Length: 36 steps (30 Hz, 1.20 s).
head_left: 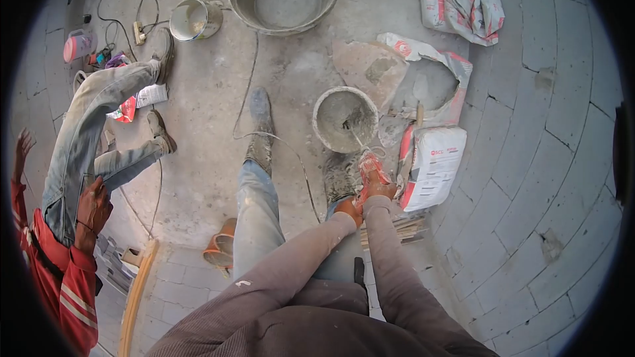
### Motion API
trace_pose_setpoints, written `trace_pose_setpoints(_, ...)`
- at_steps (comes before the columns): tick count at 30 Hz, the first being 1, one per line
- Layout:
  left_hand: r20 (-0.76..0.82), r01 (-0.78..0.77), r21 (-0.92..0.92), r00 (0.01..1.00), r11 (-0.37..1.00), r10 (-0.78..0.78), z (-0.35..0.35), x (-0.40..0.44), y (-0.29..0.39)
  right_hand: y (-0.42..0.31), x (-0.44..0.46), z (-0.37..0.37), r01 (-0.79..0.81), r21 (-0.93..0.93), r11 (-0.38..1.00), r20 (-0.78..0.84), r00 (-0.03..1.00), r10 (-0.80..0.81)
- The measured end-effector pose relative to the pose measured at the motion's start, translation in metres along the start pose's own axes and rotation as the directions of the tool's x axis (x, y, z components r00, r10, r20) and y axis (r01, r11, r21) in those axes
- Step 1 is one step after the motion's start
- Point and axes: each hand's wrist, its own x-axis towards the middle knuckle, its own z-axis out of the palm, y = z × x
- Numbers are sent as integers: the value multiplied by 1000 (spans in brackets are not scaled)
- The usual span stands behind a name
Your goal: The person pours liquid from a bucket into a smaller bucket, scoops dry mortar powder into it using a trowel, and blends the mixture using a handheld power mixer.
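Observation:
My right hand (381, 187) is wrapped round a red, mortar-smeared power drill (370, 164). Closed at the drill's rear end is my left hand (348, 211), partly hidden by the sleeve. From the drill a thin mixing rod (358, 137) slants down into a round bucket (319, 133) of wet grey mortar. The rod's lower end is sunk in the mix. My mortar-caked boot (338, 178) stands close against the bucket. To the bucket's right, a torn-open bag (458, 69) of grey powder has a trowel (421, 87) lying in it.
A large tub (236, 1) and a small pail (215, 20) stand ahead. Bags (436, 165) lie on the right. A cable (246, 102) crosses the floor beside my other boot (260, 107). A person in a red jacket (78, 291) is at left. An orange bucket (215, 251) sits behind.

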Motion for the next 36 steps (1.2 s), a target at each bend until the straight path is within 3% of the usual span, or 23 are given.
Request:
trace_pose_setpoints(3, 21, -1, -70, 1000, 998, 2, -8, -2, -19, -20, -30, -2, -117, 59, 991, 224, 969, 101)
trace_pose_setpoints(5, -24, 101, -1, 995, 995, -101, -27, -15, -13, -4, -29, 14, -55, 56, 997, 217, 975, 41)
trace_pose_setpoints(8, -104, 2, -6, 995, 1000, -3, -52, -27, -9, -10, -41, 28, 25, 114, 993, 205, 978, -48)
trace_pose_setpoints(12, -154, 8, -8, 988, 1000, -9, -69, -22, -4, -26, -44, 45, -1, 144, 990, 193, 981, -28)
trace_pose_setpoints(15, -175, 3, -14, 985, 1000, -5, -86, -17, 15, -50, -40, 47, 76, 3, 997, 104, 992, -76)
trace_pose_setpoints(18, -202, -2, -46, 979, 999, -8, -88, -3, 31, -59, -22, 51, 90, -18, 996, 72, 993, -89)
trace_pose_setpoints(19, -157, -12, -42, 988, 999, 5, -90, 0, 38, -82, -31, 39, 8, 165, 986, 147, 989, -33)
trace_pose_setpoints(22, -101, -60, -36, 993, 998, 57, -83, 14, 51, -110, -29, 21, -83, 301, 950, 207, 978, 20)
trace_pose_setpoints(26, -90, -114, 34, 989, 993, 117, -69, 24, 62, -77, 20, 24, 63, 86, 994, 64, 996, -69)
trace_pose_setpoints(29, -118, -99, -1, 988, 995, 98, -49, 30, 57, -67, 29, 15, 21, 85, 996, 131, 991, -32)
trace_pose_setpoints(32, -89, -74, 47, 993, 996, 78, -37, 27, 50, -56, 23, 8, 39, -65, 997, -31, 999, -41)
trace_pose_setpoints(35, -30, -29, -16, 999, 999, 29, -43, 6, 45, -18, 29, 15, 0, 35, 999, 60, 998, -2)
trace_pose_setpoints(36, -30, -28, -15, 999, 999, 28, -38, 3, 36, -2, 30, 21, 3, -8, 1000, 11, 1000, -3)
